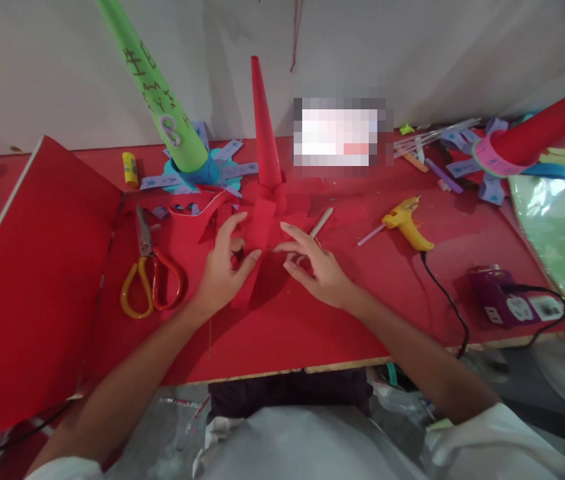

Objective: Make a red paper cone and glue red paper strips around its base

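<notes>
A narrow red paper cone stands upright in front of me, with red paper strips spread around its base. One red paper strip folds down toward me between my hands. My left hand is beside it on the left, thumb and fingers curved and apart. To the right of the strip is my right hand, its fingers loosely bent and spread. Neither hand visibly grips anything; whether the fingertips touch the red paper is hard to tell, red on red. A pale craft stick lies just behind my right hand.
Scissors and a glue stick lie left, near a raised red board. Behind stands a green cone. On the right are a yellow glue gun, a purple power adapter and another red cone.
</notes>
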Motion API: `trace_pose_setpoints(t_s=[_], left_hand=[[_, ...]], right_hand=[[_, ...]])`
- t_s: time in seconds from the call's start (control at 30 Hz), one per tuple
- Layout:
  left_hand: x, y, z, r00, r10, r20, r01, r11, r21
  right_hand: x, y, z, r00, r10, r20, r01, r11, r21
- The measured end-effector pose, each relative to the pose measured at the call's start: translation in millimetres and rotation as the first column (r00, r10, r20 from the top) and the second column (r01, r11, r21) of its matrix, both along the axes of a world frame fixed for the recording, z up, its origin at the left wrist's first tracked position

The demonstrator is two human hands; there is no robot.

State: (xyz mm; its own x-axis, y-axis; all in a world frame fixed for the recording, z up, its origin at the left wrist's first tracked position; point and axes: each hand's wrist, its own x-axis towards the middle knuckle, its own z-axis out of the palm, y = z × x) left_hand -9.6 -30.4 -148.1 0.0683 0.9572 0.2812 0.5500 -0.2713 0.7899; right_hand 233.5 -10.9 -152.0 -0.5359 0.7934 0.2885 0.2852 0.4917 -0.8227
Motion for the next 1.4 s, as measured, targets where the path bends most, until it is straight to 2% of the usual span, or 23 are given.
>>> trace_pose_setpoints(t_s=[0.17,0.33,0.5,0.63,0.8,0.9,0.97,1.03,1.07,1.17,1.23,1.27,1.33,1.4], left_hand=[[15,-12,-7.4,0.990,-0.143,-0.019,0.140,0.985,-0.102],[13,-14,-3.5,0.980,-0.197,-0.014,0.197,0.979,0.056],[6,-11,3.7,0.936,-0.342,-0.080,0.350,0.929,0.118],[5,-7,-3.3,0.917,-0.335,-0.217,0.374,0.911,0.173],[6,-4,-13.6,0.884,-0.329,-0.332,0.408,0.890,0.205],[4,-3,-17.0,0.853,-0.345,-0.392,0.448,0.869,0.212],[2,-2,-18.1,0.818,-0.349,-0.457,0.479,0.853,0.206],[0,-2,-18.3,0.782,-0.337,-0.524,0.495,0.846,0.195],[0,-2,-18.1,0.767,-0.324,-0.553,0.495,0.848,0.191],[2,-3,-16.0,0.732,-0.254,-0.632,0.468,0.862,0.195],[3,-4,-13.7,0.710,-0.214,-0.671,0.459,0.863,0.210],[3,-5,-12.7,0.703,-0.201,-0.682,0.459,0.861,0.219],[3,-6,-11.3,0.703,-0.192,-0.685,0.458,0.859,0.230],[3,-6,-11.5,0.721,-0.189,-0.667,0.447,0.862,0.239]], right_hand=[[-2,-2,4.7,0.997,-0.073,0.011,0.072,0.997,0.015],[-2,1,9.2,0.995,-0.098,0.030,0.097,0.995,0.036],[-1,4,12.0,0.993,-0.114,-0.040,0.116,0.993,0.038],[2,5,10.5,0.992,-0.120,-0.037,0.121,0.991,0.048],[5,3,3.1,0.987,-0.140,0.072,0.136,0.989,0.064],[12,3,2.9,0.971,-0.205,0.119,0.190,0.973,0.132],[24,7,6.6,0.943,-0.300,0.146,0.267,0.940,0.211],[45,15,12.4,0.867,-0.461,0.187,0.395,0.866,0.307],[59,20,15.4,0.797,-0.563,0.219,0.473,0.807,0.353],[105,32,20.3,0.508,-0.778,0.369,0.606,0.627,0.489],[132,37,17.6,0.275,-0.843,0.463,0.655,0.516,0.551],[142,37,14.4,0.187,-0.853,0.488,0.680,0.471,0.562],[156,37,6.3,0.140,-0.819,0.556,0.697,0.480,0.533],[161,35,-0.9,0.164,-0.757,0.632,0.689,0.547,0.476]])
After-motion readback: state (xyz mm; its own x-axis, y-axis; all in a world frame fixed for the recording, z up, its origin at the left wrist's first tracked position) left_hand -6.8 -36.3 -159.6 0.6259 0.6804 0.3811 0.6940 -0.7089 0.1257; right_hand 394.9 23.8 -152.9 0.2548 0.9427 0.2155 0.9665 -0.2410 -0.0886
